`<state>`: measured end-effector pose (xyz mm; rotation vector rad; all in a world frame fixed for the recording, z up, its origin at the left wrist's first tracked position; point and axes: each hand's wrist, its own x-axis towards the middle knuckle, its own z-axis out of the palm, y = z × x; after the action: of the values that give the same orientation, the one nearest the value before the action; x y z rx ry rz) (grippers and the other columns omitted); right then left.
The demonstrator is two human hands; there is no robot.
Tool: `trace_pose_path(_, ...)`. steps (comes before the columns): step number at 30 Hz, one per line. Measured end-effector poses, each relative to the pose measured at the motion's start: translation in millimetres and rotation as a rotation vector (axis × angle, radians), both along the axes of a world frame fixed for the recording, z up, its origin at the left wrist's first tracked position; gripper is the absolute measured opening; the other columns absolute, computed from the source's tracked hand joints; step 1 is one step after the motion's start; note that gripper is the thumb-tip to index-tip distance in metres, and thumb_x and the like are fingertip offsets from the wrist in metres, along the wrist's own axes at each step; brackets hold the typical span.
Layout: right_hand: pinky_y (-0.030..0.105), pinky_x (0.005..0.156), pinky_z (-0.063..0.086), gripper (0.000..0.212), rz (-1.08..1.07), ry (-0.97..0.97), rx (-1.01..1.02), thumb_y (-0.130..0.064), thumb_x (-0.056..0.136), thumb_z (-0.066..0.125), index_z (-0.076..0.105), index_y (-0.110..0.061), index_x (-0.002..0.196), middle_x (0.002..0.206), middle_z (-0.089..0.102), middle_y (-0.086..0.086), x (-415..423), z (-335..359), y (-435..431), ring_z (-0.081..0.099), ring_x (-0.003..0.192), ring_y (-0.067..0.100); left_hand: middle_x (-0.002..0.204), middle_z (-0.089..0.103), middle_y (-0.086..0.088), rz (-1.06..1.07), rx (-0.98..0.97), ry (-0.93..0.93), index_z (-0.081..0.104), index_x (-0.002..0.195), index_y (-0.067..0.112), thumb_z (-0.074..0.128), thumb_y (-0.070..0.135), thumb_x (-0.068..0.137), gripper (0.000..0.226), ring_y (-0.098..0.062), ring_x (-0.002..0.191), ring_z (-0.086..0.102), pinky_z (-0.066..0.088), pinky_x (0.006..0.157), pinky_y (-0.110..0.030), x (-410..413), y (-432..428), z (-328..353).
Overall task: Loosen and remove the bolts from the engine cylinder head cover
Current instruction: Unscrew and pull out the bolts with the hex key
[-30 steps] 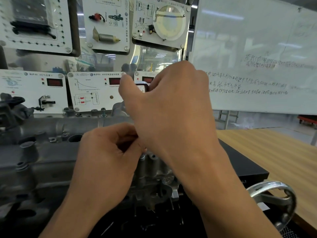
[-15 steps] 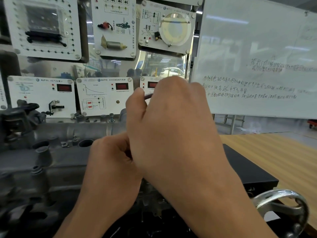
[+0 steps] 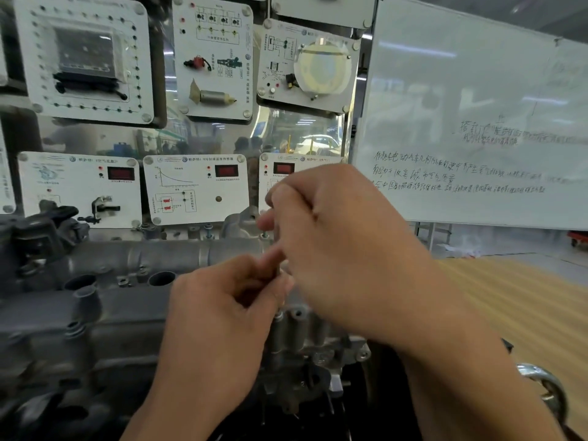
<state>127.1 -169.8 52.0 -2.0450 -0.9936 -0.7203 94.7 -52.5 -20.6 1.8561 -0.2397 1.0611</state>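
Here, left hand (image 3: 219, 316) pinching thin shaft (image 3: 277, 272), right hand (image 3: 343, 246) grip round its top, above cover edge (image 3: 301, 317)

This is an automotive training workshop. Across the upper left and centre of the frame hang white teaching panels (image 3: 195, 189), each carrying a mounted car part, a printed circuit diagram or a small red readout. A whiteboard (image 3: 477, 106) with handwritten notes fills the upper right. A bare grey engine (image 3: 95, 313) sits at lower left, a wooden table (image 3: 525, 297) lies at right, and a chrome handwheel (image 3: 547, 389) shows at lower right.
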Motion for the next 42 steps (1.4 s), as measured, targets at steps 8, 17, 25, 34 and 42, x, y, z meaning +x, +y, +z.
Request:
trace_pose_path(8,0.021,0.048,0.047,0.033,0.615,0.866,0.464,-0.025,0.106,0.041,0.064,-0.006,0.094,0.08,0.075,0.01,25,7,-11,0.068,0.053,0.015,0.071,0.072,0.024,-0.069,0.066,-0.003,0.07,0.081,0.046,0.074,0.024,0.082,0.023,0.005,0.067,0.07,0.05,0.063,-0.005,5,8,-3)
trace_pose_path(17,0.023,0.041,0.036,0.032,0.508,0.779,0.426,-0.036,0.102,0.053,0.064,-0.011,0.086,0.062,0.067,0.002,22,5,8,0.054,0.036,0.014,0.073,0.074,0.021,-0.097,0.118,0.03,0.073,0.09,0.043,0.069,0.017,0.087,0.026,0.004,0.073,0.071,0.051,0.069,-0.008,3,15,-4)
trace_pose_path(25,0.037,0.051,0.053,0.046,-0.301,0.064,0.279,-0.049,0.087,0.067,0.068,-0.008,0.068,0.057,0.065,0.01,-11,5,11,0.064,0.055,0.025,0.075,0.074,0.021,-0.065,0.068,0.007,0.077,0.086,0.03,0.072,0.018,0.083,0.013,0.003,0.071,0.071,0.054,0.067,-0.012,7,11,-9)
trace_pose_path(34,0.018,0.046,0.04,0.03,0.154,0.042,0.104,-0.018,0.101,0.056,0.071,-0.005,0.079,0.067,0.069,-0.001,1,6,4,0.054,0.046,0.008,0.073,0.074,0.017,-0.123,0.052,0.015,0.077,0.084,0.029,0.073,0.022,0.084,0.008,-0.004,0.07,0.072,0.057,0.066,-0.024,4,13,-6)
trace_pose_path(42,0.013,0.04,0.036,0.02,0.614,0.423,0.148,-0.018,0.098,0.054,0.072,-0.012,0.105,0.078,0.068,0.0,19,8,-14,0.049,0.037,0.008,0.075,0.074,0.019,-0.111,0.076,0.004,0.078,0.086,0.032,0.076,0.018,0.084,0.014,-0.002,0.071,0.072,0.058,0.069,-0.024,6,13,-7)
